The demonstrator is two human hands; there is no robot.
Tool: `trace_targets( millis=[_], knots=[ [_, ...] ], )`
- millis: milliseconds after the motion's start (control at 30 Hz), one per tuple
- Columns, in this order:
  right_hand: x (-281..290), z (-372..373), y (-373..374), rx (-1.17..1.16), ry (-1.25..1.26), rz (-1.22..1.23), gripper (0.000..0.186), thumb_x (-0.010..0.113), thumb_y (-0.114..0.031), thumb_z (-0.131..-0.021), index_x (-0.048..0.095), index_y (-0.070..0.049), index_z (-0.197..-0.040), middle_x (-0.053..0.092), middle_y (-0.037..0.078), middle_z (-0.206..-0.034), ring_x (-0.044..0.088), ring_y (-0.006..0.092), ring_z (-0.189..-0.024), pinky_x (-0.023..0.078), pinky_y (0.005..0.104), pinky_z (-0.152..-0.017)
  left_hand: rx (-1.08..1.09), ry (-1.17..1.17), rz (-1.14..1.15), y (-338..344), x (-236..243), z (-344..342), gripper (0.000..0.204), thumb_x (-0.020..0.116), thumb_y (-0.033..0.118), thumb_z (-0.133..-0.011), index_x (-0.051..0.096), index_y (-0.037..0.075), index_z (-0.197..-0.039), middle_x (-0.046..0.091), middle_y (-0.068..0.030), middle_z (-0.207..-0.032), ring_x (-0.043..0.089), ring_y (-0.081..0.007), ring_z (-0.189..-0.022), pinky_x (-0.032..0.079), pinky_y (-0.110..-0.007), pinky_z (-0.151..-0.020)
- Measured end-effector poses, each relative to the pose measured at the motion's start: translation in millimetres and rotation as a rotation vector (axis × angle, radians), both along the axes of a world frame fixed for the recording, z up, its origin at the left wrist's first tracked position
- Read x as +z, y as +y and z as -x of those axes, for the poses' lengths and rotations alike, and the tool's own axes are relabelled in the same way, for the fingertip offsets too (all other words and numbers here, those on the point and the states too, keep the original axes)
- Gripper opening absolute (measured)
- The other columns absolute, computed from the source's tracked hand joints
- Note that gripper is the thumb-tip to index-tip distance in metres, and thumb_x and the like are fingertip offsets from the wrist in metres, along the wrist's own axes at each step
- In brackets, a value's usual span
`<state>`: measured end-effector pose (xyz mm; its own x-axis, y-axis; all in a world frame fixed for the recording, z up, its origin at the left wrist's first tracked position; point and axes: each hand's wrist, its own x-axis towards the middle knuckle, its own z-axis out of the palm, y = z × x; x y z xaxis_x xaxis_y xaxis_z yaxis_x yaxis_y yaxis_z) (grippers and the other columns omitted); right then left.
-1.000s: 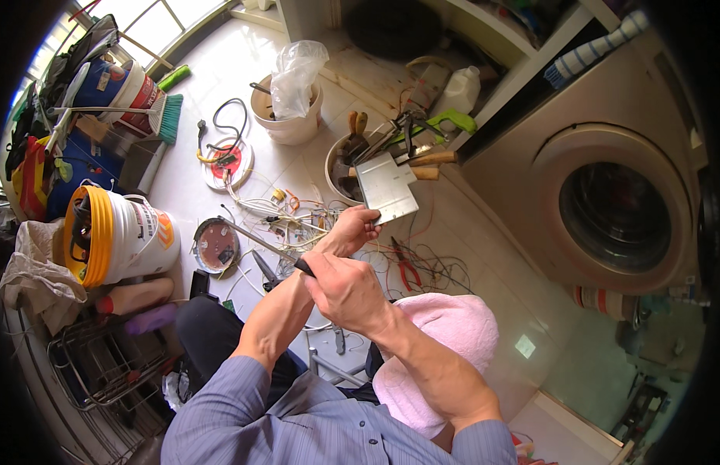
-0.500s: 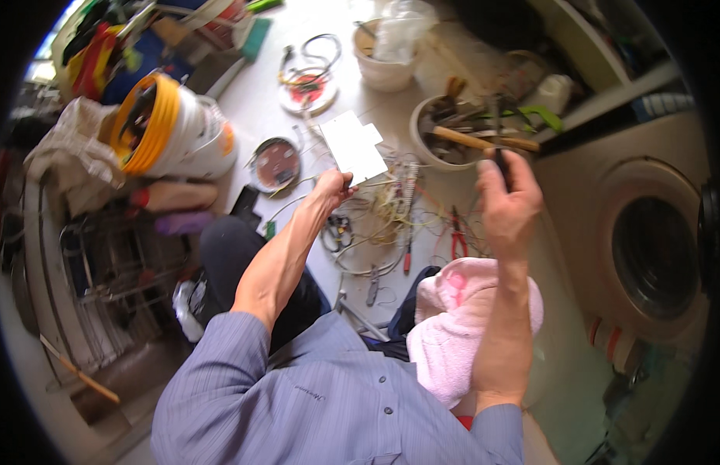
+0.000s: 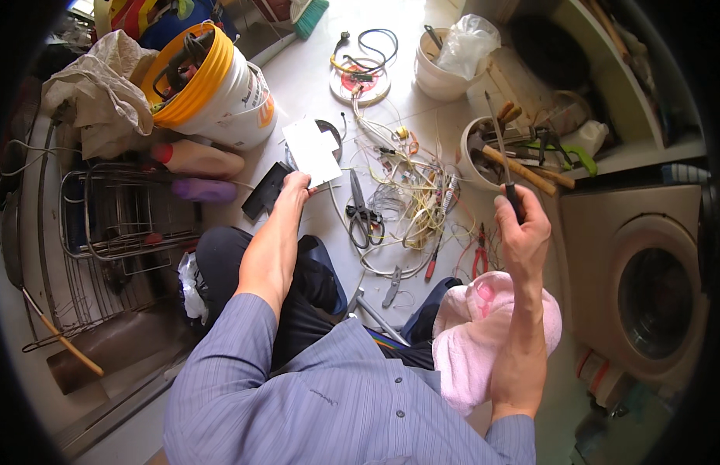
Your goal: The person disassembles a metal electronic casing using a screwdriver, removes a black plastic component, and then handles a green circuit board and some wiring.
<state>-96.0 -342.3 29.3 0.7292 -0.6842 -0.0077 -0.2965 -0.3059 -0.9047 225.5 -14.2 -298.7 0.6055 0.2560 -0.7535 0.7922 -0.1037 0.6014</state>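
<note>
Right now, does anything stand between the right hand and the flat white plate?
Nothing visible blocks the right hand from the plate in the left hand; tangled pale wires lie on the white floor below.

1. Dark printing (image 3: 247,98) and an orange patch (image 3: 265,115) are carried by the white bucket (image 3: 224,112); no words can be read.
2. Small dark script (image 3: 323,397) is borne by the striped shirt (image 3: 329,364), likewise illegible.

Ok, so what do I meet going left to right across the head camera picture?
Wire rack → left hand → black scissors → red-handled pliers → right hand → washing machine.
</note>
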Motion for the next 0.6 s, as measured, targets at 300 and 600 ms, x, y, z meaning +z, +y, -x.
trace_targets(
  millis=[300,600],
  knots=[
    [-17.4,-5.7,4.9,0.017,0.165,-0.069,0.020,0.069,-0.011,-0.097,0.068,0.002,-0.112,0.063,0.000,-0.075,0.055,0.0066,-0.068,0.047,0.0243,-0.062,-0.066,0.062,-0.113,6.5,-24.2,-50.5,0.020,0.059,0.003,-0.096,0.068,0.003,-0.114,0.070,-0.0184,-0.099,0.067,-0.0299,-0.059,0.044,-0.032,-0.035],
    [-28.4,-3.5,-1.9,0.070,0.220,-0.053,0.019,0.069,-0.012,-0.097,0.069,0.001,-0.110,0.063,-0.001,-0.076,0.055,0.0066,-0.068,0.046,0.0249,-0.063,-0.389,-0.160,-0.805,33.2,-48.2,-41.6,0.034,0.061,0.012,-0.086,0.073,-0.005,-0.113,0.071,-0.0289,-0.119,0.069,-0.0417,-0.115,0.055,-0.046,-0.095]
  ],
)
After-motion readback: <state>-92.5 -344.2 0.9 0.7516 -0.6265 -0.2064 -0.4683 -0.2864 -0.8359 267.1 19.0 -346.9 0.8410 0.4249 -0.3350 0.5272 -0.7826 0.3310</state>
